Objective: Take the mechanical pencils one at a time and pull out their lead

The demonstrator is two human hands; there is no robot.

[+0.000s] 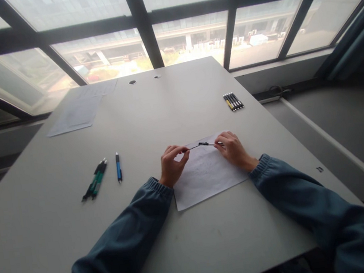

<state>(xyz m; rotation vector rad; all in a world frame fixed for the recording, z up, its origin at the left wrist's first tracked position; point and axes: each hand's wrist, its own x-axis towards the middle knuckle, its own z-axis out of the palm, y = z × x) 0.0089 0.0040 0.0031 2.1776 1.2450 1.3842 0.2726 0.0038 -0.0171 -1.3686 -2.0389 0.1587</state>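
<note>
My left hand (173, 165) pinches one end of a thin dark rod (194, 147) that looks like a pen refill. Its other end meets the dark tip of a pen (209, 144) with a pale barrel; whether it goes inside is too small to tell. Closed around that pen is my right hand (233, 149), with thumb and fingertips on the barrel. Both hands are over a sheet of white paper (205, 180) with faint marks, lying on the table. To the left of my left hand lies a blue pen (118, 168).
Dark and green pens (96, 180) lie together at the left. A row of several black pens (233, 101) sits near the right edge of the white table (152, 118). More paper sheets (75, 111) lie at the back left. Windows (189, 40) stand beyond the table.
</note>
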